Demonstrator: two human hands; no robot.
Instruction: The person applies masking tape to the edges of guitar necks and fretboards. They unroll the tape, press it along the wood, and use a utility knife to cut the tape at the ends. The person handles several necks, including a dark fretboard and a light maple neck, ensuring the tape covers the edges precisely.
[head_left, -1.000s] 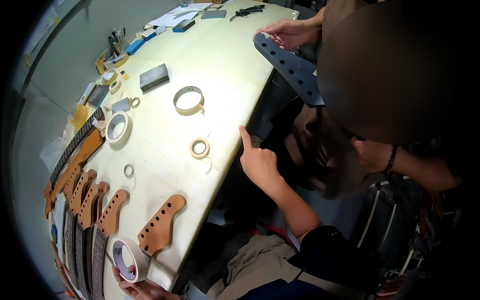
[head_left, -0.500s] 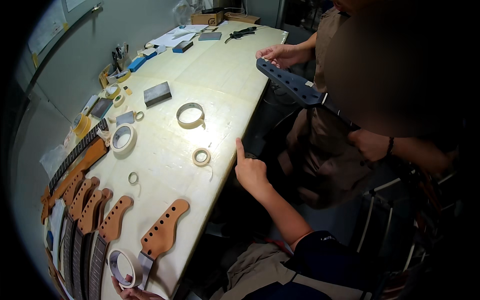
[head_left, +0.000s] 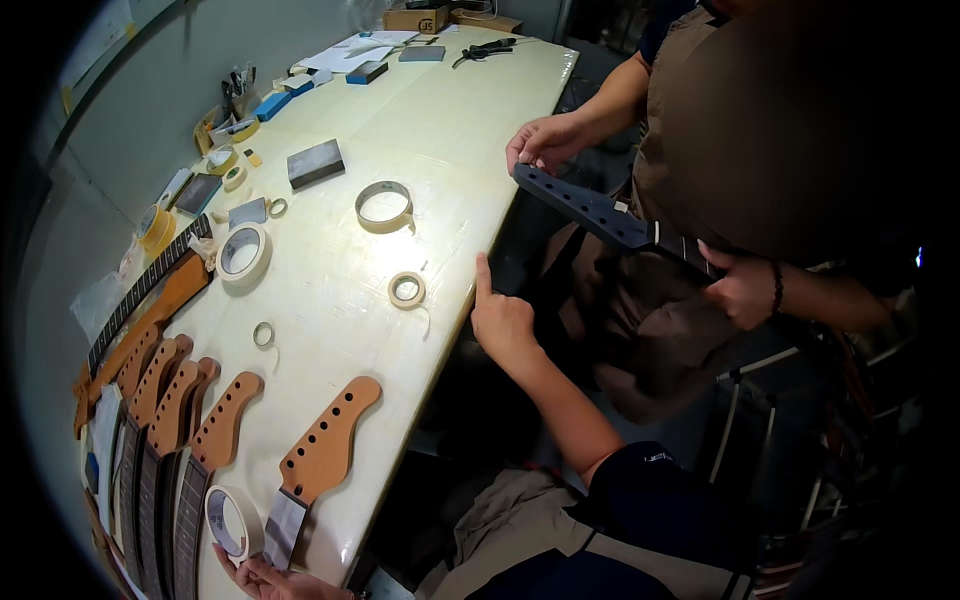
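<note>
My left hand (head_left: 272, 578) is at the lower left, its fingers round the bottom of an upright roll of masking tape (head_left: 216, 512). Right beside it lies a guitar neck with a brown headstock (head_left: 330, 440) and grey masking below the head. My right hand (head_left: 503, 322) rests at the table's right edge, index finger stretched out along it, other fingers curled, holding nothing. Across from me, a co-worker's two hands (head_left: 545, 142) hold a guitar neck with a dark headstock (head_left: 585, 210), just off the table edge.
More guitar necks (head_left: 225, 425) lie side by side at the left. Tape rolls (head_left: 384, 207), a grey block (head_left: 316, 164), blue sanding blocks (head_left: 272, 106) and papers (head_left: 350, 55) are spread over the pale table (head_left: 450, 130). Pliers-like black tools (head_left: 485, 50) lie at the far end.
The co-worker's dark headstock has come down and tilted flatter, and their other hand shows more clearly on the neck. My two hands keep about the same places; the view has shifted slightly.
</note>
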